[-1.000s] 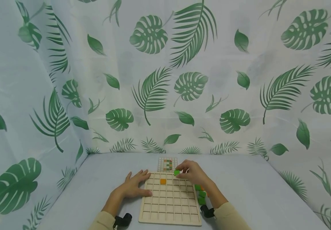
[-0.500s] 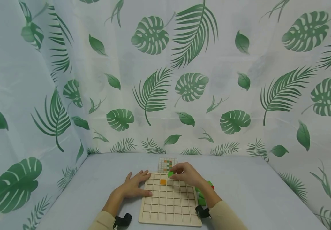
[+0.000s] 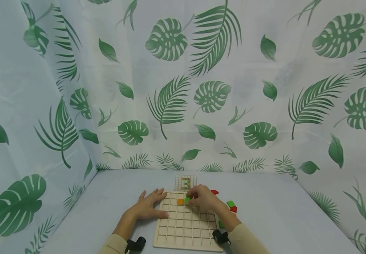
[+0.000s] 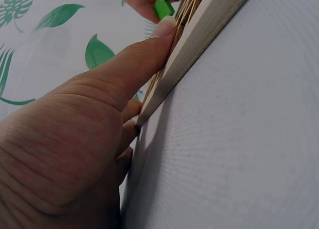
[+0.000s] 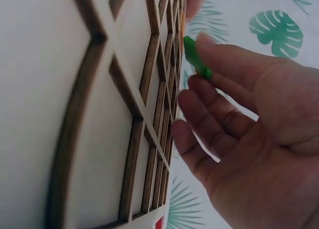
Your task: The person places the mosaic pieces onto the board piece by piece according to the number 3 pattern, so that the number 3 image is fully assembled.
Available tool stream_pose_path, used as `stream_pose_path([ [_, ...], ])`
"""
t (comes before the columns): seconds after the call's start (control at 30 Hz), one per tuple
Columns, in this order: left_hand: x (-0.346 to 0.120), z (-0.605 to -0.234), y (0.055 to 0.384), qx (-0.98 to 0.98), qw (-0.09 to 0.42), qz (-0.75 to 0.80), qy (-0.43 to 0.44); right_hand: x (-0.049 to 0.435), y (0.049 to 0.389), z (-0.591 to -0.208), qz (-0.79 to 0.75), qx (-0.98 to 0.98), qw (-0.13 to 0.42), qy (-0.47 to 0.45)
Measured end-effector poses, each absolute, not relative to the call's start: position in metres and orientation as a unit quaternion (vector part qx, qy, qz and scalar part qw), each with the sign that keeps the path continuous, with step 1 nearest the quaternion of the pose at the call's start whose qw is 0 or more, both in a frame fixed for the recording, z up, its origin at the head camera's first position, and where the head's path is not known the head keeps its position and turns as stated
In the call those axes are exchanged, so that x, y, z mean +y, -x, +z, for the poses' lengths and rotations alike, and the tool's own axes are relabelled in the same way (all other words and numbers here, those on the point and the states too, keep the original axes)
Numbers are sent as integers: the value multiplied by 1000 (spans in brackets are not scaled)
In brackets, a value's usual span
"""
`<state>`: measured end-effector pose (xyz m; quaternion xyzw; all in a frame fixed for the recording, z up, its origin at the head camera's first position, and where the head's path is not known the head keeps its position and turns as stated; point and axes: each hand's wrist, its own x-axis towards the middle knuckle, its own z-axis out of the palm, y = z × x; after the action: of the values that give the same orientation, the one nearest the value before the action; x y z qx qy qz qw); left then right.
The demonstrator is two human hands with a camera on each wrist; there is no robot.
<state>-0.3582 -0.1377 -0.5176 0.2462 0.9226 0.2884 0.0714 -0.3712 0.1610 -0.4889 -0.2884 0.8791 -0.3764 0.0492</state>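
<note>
The right hand (image 3: 203,198) is held over the far part of the wooden board (image 3: 187,231), with its forearm coming from the lower right and passing across the board's right edge. A green tile (image 5: 197,57) is pinched between the thumb and the forefinger, so the grip is narrow; the other fingers are loosely bent. This tile is seen tilted in the right wrist view, just to the right of an orange tile (image 3: 180,201). Whether the green tile is touching the board cannot be told.

The left hand (image 3: 148,207) is laid at the board's left edge. Its fingers are spread wide, the thumb is rested on the board, and nothing is pinched by it.

One board with square cells is counted, and one orange tile is set in a cell of it. One printed card (image 3: 178,183) with a coloured pattern is placed beyond the far edge. On the table (image 3: 275,211), to the right, two red pieces (image 3: 214,192) and two green pieces (image 3: 231,204) can be counted; one of the green ones is partly covered by the right forearm. Two black devices (image 3: 136,244) are seen, one at each wrist.
</note>
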Motion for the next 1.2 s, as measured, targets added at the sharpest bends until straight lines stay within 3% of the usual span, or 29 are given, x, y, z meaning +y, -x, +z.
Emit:
stream_pose_path([
  [1.2, -137, -519, 359, 920, 74, 298, -243, 155, 369, -490, -324, 906, 34, 272],
])
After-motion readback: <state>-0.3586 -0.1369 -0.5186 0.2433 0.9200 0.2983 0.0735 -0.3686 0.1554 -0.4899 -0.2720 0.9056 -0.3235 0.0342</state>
